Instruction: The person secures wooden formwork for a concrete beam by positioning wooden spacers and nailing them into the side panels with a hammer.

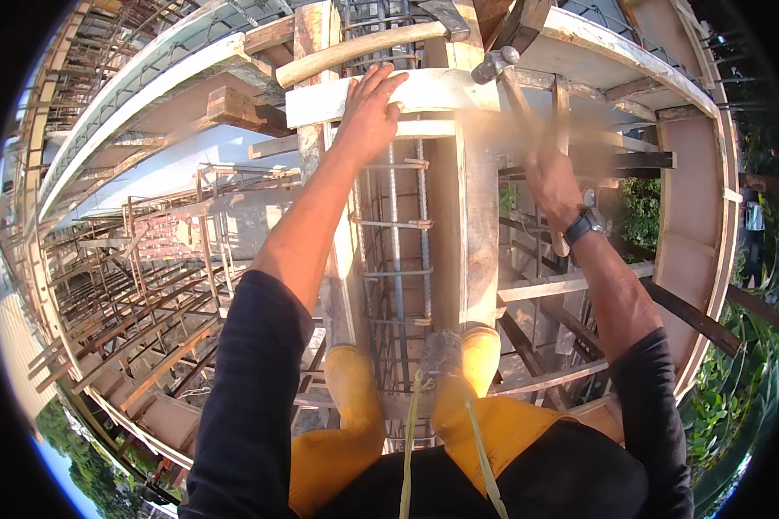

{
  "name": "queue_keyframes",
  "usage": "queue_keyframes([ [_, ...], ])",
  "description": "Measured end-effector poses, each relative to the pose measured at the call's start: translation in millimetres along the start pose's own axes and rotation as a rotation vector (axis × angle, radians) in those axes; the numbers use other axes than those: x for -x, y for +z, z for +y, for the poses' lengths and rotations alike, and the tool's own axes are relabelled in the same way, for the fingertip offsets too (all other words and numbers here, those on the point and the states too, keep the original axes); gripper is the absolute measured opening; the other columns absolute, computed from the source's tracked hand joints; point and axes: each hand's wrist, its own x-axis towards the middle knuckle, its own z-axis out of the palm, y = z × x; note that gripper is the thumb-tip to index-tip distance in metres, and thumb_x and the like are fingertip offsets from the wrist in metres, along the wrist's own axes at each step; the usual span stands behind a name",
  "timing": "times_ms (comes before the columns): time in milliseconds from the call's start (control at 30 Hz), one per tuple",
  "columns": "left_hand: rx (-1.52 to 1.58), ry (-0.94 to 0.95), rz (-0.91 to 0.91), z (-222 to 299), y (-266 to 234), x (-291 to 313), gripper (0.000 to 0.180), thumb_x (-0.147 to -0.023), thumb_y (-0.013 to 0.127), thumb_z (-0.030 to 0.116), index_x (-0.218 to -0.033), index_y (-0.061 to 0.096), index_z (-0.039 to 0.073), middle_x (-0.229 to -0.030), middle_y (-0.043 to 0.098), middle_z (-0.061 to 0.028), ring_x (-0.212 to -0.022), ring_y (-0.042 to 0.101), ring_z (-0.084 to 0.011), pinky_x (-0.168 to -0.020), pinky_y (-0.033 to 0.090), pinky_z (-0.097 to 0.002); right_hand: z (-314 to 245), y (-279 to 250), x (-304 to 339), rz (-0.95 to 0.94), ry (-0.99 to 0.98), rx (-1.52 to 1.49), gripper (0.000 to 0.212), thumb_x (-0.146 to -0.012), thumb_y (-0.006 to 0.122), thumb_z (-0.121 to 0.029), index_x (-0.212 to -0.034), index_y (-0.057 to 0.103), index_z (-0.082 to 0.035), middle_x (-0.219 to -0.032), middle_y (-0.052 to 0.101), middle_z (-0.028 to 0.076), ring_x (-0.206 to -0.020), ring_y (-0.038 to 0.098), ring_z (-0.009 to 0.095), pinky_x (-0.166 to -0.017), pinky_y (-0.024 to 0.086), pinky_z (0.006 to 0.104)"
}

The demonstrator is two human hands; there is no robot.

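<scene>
Left hand: the bare left hand [370, 117] lies palm down, fingers a little apart, on the pale, flat wooden board [446, 90], pressing against it without gripping.
Right hand: the bare right hand [552, 183], blurred, is closed around the wooden handle of a steel-headed hammer [517, 99]; its head is up near the board's right end.
Board: spans crosswise over two long, pale timber sides, the left timber side [310, 160] and the right timber side [480, 225].
Second tool: a loose hammer with a curved tan wooden handle [363, 51] and dark metal head lies just beyond the board.
Wrist: a dark wristwatch [584, 225] sits above the right hand.
Between the timbers: a cage of ribbed steel bars [395, 233] tied with crosswise steel links.
Feet: yellow rubber boots [353, 389] show at the timbers' near ends.
Left surroundings: many brown wooden props and beams [147, 320] stand below.
Right surroundings: green leafy plants [736, 406] beyond a curved formwork panel [691, 208].
</scene>
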Motion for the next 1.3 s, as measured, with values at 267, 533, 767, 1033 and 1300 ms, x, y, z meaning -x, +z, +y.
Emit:
queue_keyframes([
  [267, 0.402, -0.052, 0.322, 68, -11, 150, 0.044, -0.092, 0.074, 0.023, -0.129, 0.057, 0.007, -0.131, 0.053, -0.0154, -0.123, 0.050, -0.0353, -0.106, 0.040, -0.0470, -73, -55, 81, -0.339, 0.072, 0.000, 0.044, -0.102, 0.057, -0.044, -0.100, 0.056, 0.000, -0.064, 0.060, 0.021, -0.063, 0.064, 0.044, -0.056, 0.048, 0.0502],
  [533, 0.113, 0.143, 0.094, 142, -35, 186, 0.101, -0.074, 0.090, 0.039, -0.153, 0.032, 0.013, -0.149, 0.033, -0.0185, -0.139, 0.034, -0.0395, -0.114, 0.032, -0.0554, -99, -31, 132, -0.609, 0.025, -0.265, 0.042, -0.102, 0.057, -0.040, -0.101, 0.055, 0.002, -0.065, 0.060, 0.024, -0.065, 0.063, 0.047, -0.059, 0.048, 0.0535],
  [767, 1.108, -0.526, 0.243, 129, 10, 190, 0.078, -0.087, 0.083, 0.034, -0.142, 0.044, -0.005, -0.135, 0.053, -0.0196, -0.120, 0.055, -0.0254, -0.099, 0.048, -0.0395, -116, -38, 148, -0.692, 0.062, -0.166, 0.043, -0.102, 0.054, -0.040, -0.108, 0.055, 0.002, -0.072, 0.064, 0.028, -0.072, 0.066, 0.048, -0.064, 0.050, 0.0541],
  [1033, 1.056, -0.678, -0.243, 134, -36, 204, 0.040, -0.098, 0.069, 0.044, -0.099, 0.068, 0.004, -0.069, 0.066, -0.0014, -0.061, 0.062, -0.0095, -0.055, 0.049, -0.0263, -114, -88, 81, -0.567, -0.335, 0.348, 0.039, -0.092, 0.068, -0.042, -0.116, 0.064, -0.012, -0.092, 0.070, 0.012, -0.095, 0.066, 0.034, -0.085, 0.047, 0.0493],
  [1300, 1.332, -0.931, 0.249, 156, -30, 239, 0.031, -0.098, 0.069, 0.038, -0.104, 0.063, 0.007, -0.082, 0.068, -0.0099, -0.061, 0.067, -0.0165, -0.055, 0.055, -0.0307, -116, -13, 117, -0.023, -0.283, 0.063, 0.070, -0.087, 0.076, -0.045, -0.141, 0.049, -0.010, -0.143, 0.042, 0.020, -0.130, 0.042, 0.041, -0.107, 0.035, 0.0564],
])
